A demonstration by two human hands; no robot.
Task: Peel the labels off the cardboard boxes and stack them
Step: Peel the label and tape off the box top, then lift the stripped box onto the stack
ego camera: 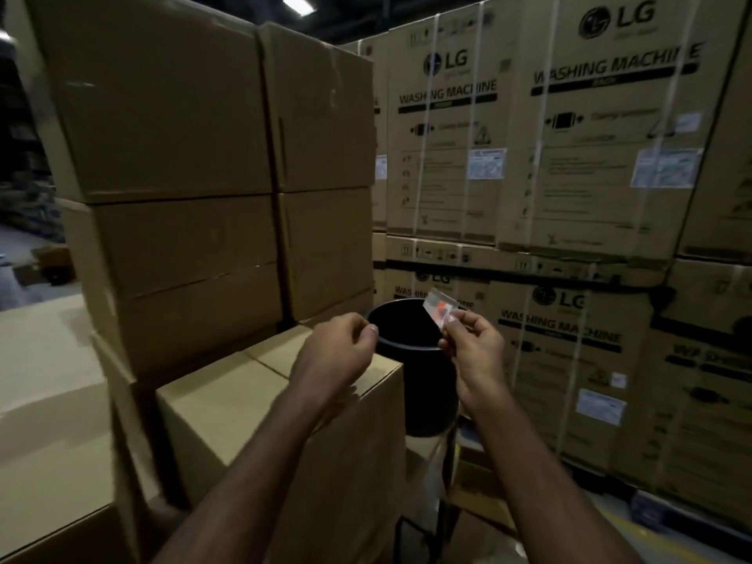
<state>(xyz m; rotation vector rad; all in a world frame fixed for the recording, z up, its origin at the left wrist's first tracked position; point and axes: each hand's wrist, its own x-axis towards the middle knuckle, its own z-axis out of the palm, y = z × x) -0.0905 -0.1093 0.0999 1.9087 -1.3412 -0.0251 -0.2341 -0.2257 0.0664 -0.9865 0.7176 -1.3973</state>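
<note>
Fingertips of the right hand (472,348) are pinching the lower edge of a small peeled label (438,306), a pale slip with an orange-red mark, and are holding it upright over the mouth of a black bin (411,352). The left hand (342,348) is hovering just beside the bin's near rim, its fingers curled in with thumb and forefinger nearly meeting; whether anything is caught between them is too blurred to tell. Both bare forearms are reaching in from the bottom of the view. Below the left hand, a plain cardboard box (280,421) is sitting with its taped top facing up, its right edge right against the bin. Behind it, a stack of plain brown boxes (183,156) is rising two wide and several high, their faces showing bare. To the right and behind the bin, strapped washing machine cartons (590,136) printed with LG are standing in tiers, white stickers showing on their fronts. A ceiling light (299,4) is glowing overhead.
</note>
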